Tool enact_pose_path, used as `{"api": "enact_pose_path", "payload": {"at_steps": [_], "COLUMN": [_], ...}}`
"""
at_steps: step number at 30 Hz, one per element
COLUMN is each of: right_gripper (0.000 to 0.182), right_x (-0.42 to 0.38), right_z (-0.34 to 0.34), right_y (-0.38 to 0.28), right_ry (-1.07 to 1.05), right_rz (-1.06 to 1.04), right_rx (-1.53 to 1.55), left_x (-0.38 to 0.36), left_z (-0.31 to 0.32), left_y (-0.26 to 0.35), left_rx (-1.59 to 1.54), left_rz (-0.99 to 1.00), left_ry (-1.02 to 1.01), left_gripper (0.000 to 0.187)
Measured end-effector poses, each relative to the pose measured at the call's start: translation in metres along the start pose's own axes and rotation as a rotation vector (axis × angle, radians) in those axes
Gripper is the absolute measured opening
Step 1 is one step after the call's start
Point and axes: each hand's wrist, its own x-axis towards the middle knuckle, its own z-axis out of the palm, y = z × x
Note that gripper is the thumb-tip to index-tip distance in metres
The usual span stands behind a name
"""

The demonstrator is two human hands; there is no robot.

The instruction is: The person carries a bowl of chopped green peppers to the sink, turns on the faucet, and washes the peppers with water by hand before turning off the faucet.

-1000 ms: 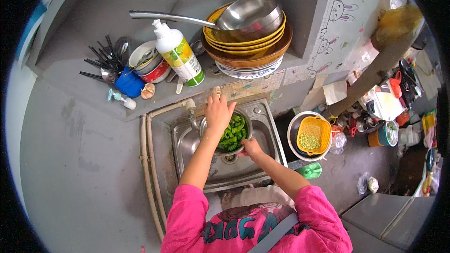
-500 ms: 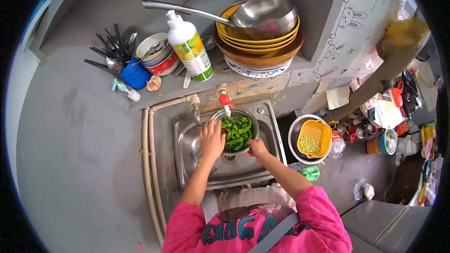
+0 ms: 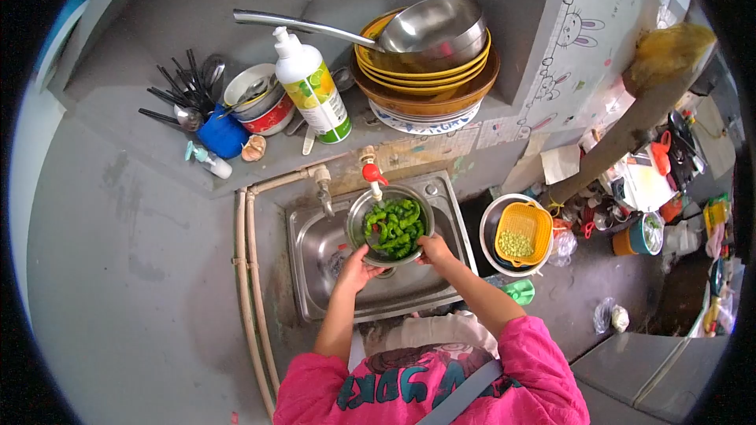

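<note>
A round metal bowl (image 3: 428,203) of green peppers (image 3: 395,226) is held over the sink (image 3: 307,299), under the tap with the red handle (image 3: 373,175). At the bowl's lower left edge is my left hand (image 3: 358,271), thumb by the rim and fingers partly hidden beneath. My right hand (image 3: 435,250) grips the rim on the lower right. Both hands are closed on the bowl. A second tap (image 3: 324,193) stands to the left.
Stacked bowls with a metal ladle (image 3: 437,31), a pump bottle (image 3: 311,86) and a blue cutlery holder (image 3: 220,132) crowd the shelf above. Right of the sink, a yellow basket (image 3: 526,224) of pale green beans rests in a white basin (image 3: 490,216). Pipes (image 3: 248,291) run along the left.
My left hand has come off the peppers and the bowl's left side, down to its lower left edge. My right hand stays at the rim.
</note>
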Motion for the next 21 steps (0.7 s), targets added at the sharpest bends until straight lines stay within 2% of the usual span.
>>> {"api": "enact_pose_path", "payload": {"at_steps": [4, 9, 12, 15, 18, 21], "right_gripper": [0.027, 0.029, 0.045, 0.056, 0.061, 0.070], "right_x": [0.002, 0.018, 0.020, 0.029, -0.026, 0.006], "right_z": [-0.003, -0.010, -0.005, 0.001, 0.017, 0.022], "right_y": [-0.003, 0.004, 0.005, 0.013, -0.051, -0.046], "right_ry": [-0.007, -0.029, 0.012, 0.637, 0.467, 0.174], "right_rz": [0.008, 0.035, -0.057, -0.853, -1.086, -0.965], "right_rx": [-0.014, -0.088, -0.045, -0.881, -0.965, -0.934], "left_x": [0.005, 0.012, 0.016, 0.018, 0.017, 0.007], "left_z": [-0.001, 0.004, 0.004, 0.005, 0.008, 0.018], "left_y": [-0.002, -0.011, -0.023, -0.031, -0.030, -0.026], "left_rx": [-0.005, -0.060, -0.096, -0.169, -0.119, -0.094], "left_rz": [-0.057, -0.015, 0.016, 0.065, 0.086, 0.096], "left_ry": [-0.055, 0.001, 0.037, 0.050, 0.103, 0.091], "left_gripper": [0.034, 0.032, 0.035, 0.038, 0.039, 0.042]}}
